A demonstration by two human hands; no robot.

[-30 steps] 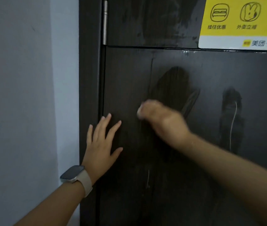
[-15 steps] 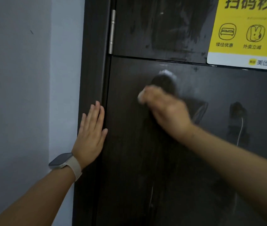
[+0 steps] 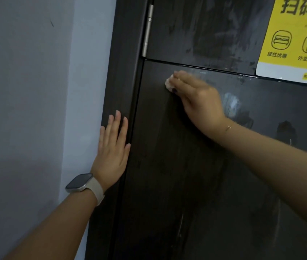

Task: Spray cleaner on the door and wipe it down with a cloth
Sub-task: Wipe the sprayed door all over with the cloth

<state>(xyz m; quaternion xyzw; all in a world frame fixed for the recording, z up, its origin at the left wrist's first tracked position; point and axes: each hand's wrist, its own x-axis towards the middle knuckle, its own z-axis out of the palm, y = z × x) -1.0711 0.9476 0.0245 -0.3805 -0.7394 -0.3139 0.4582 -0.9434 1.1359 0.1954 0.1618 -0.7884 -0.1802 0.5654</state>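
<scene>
A: Two hands on the dark door [image 3: 195, 175]. The right hand [image 3: 195, 96] has climbed up the panel, fingers pressing a small white cloth [image 3: 168, 83] just under the panel seam.

B: And the left?

A: The left hand [image 3: 112, 147], flat, fingers together, has slid off onto the frame [image 3: 124, 72]. Streaks remain above; a yellow sticker [image 3: 296, 36] blocks that corner.

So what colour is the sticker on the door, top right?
Bright yellow with a white strip along the bottom, the sticker shows in the head view.
</scene>
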